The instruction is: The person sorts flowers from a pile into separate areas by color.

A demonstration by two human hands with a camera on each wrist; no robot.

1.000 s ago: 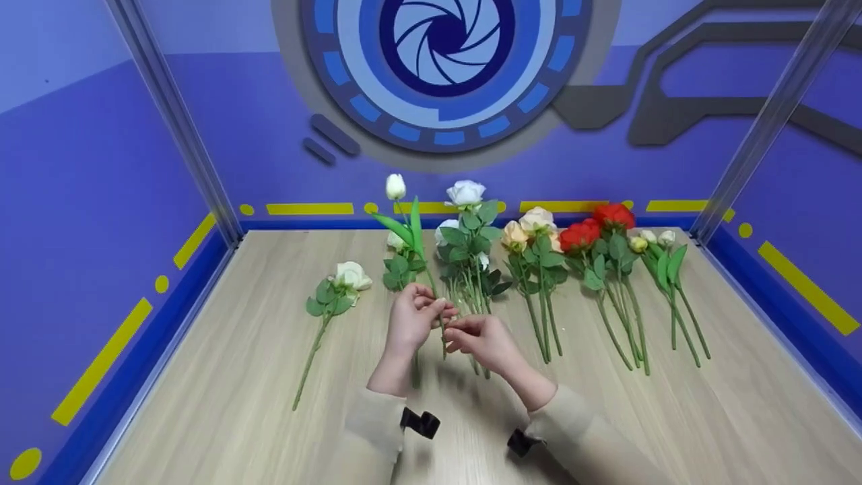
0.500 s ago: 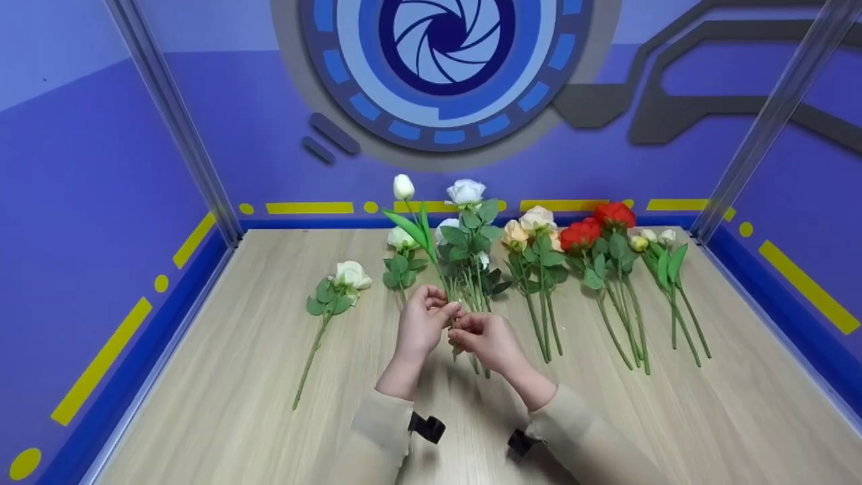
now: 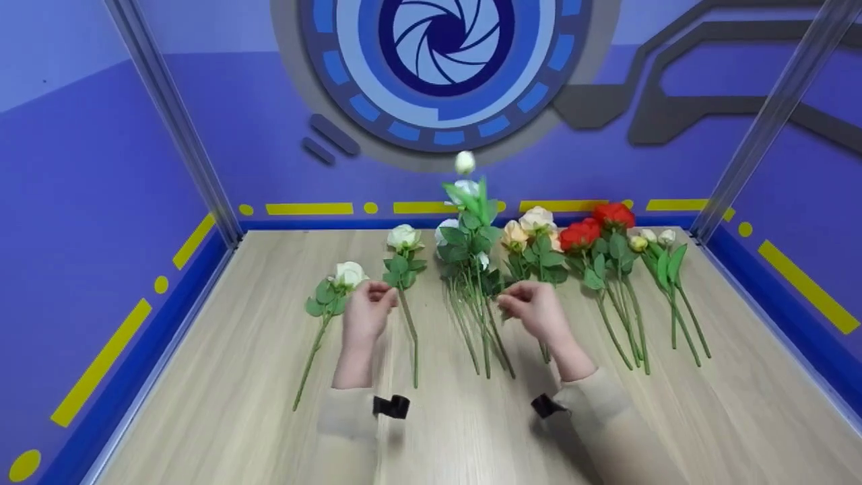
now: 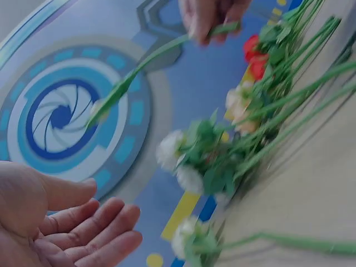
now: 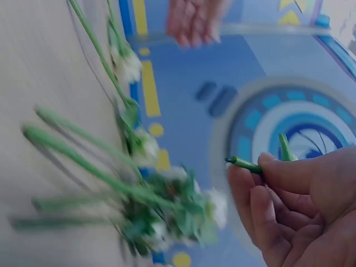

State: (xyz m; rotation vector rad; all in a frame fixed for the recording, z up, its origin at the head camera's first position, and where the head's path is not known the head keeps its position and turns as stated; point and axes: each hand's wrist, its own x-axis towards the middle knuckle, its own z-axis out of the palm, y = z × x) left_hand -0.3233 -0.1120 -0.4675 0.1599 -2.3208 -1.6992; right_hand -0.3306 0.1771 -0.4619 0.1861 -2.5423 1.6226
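A white tulip (image 3: 465,162) with green leaves stands raised in front of the back wall. My right hand (image 3: 535,310) pinches its stem near the cut end, between thumb and fingertips; in the right wrist view the stem end (image 5: 245,164) pokes out past the index finger. My left hand (image 3: 367,313) holds nothing, its fingers (image 4: 105,228) relaxed and loosely spread. It hovers between two single-stem white roses: one (image 3: 350,275) at the left, partly behind the hand, and one (image 3: 404,237) farther back. Below the tulip lies a bunch of white roses (image 3: 454,250), overlapped by its leaves.
To the right along the back of the wooden table (image 3: 236,350) lie peach roses (image 3: 537,221), red flowers (image 3: 614,217) and a few white tulips (image 3: 667,238), stems toward me. A blue printed wall (image 3: 229,135) closes the back and sides.
Both hands were together on the tulip's stem. The left hand has let go and moved left; the right hand has carried the tulip right and up, over the white rose bunch.
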